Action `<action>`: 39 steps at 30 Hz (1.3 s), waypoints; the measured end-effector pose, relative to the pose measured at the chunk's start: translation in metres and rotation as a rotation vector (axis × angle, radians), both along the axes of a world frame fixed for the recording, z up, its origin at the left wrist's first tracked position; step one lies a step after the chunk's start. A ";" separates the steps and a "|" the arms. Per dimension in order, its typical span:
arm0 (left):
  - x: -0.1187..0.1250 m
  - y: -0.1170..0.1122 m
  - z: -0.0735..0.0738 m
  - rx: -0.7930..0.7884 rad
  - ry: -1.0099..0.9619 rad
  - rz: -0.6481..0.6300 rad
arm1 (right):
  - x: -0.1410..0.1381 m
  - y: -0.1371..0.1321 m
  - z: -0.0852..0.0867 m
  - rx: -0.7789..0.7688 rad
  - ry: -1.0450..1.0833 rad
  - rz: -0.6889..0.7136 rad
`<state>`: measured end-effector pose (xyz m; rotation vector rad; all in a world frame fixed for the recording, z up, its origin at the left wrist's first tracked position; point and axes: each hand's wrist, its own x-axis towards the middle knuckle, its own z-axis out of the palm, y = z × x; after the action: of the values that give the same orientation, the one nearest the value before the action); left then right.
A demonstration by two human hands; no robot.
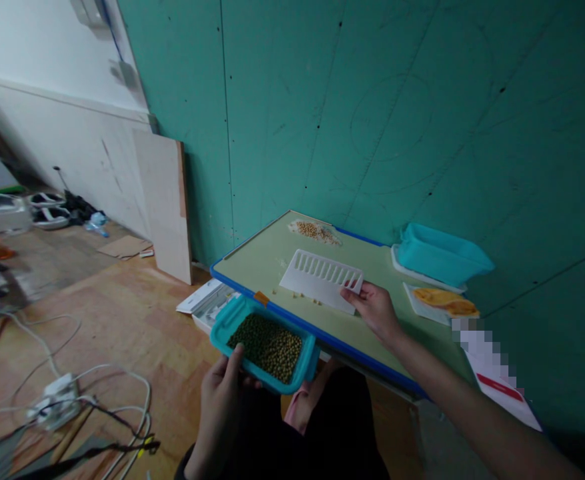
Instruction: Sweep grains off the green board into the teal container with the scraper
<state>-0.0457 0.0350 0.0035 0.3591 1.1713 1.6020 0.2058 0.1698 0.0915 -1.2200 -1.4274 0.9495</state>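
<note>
My left hand [225,383] grips the near side of a turquoise plastic tub [215,337], thumb over the rim. Dark green beans [255,333] fill the tub's left part and yellowish soybeans [283,353] its right part. The tub is held just off the table's front edge. In my right hand [375,307] is a white slotted plastic panel [310,287], pinched at its right end, above the tabletop. A few loose soybeans [317,302] lie along the panel's near edge. Farther back on the table is a small pile of soybeans [312,231].
A second turquoise tub [440,257] stands on a white lid at the table's right. Beside it lie a yellow cloth [445,302] and a paper [497,380] with a red strip. A green wall [272,133] rises behind. Cables and a power strip [57,400] lie on the floor.
</note>
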 end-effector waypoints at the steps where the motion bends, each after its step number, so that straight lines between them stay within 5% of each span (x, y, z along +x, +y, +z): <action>1: 0.001 -0.001 0.000 -0.004 -0.003 0.010 | 0.005 -0.005 -0.001 0.009 -0.016 -0.009; 14: 0.035 -0.014 0.001 -0.036 0.134 -0.049 | 0.059 -0.090 -0.003 0.243 -0.473 -0.191; 21: 0.041 -0.010 0.013 -0.022 0.179 -0.076 | 0.046 -0.124 -0.009 0.496 -0.612 -0.090; 24: 0.039 -0.009 0.013 -0.039 0.170 -0.061 | 0.031 -0.125 -0.005 0.592 -0.619 -0.013; 31: 0.016 -0.002 0.007 -0.030 0.140 -0.046 | 0.010 -0.090 -0.004 0.649 -0.667 -0.159; 39: -0.007 0.002 0.033 -0.097 0.238 0.021 | -0.012 -0.090 -0.003 0.661 -0.577 -0.029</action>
<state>-0.0525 0.0368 0.0363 0.4857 1.4319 1.5445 0.1934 0.0798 0.0883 -1.0251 -1.9530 0.0459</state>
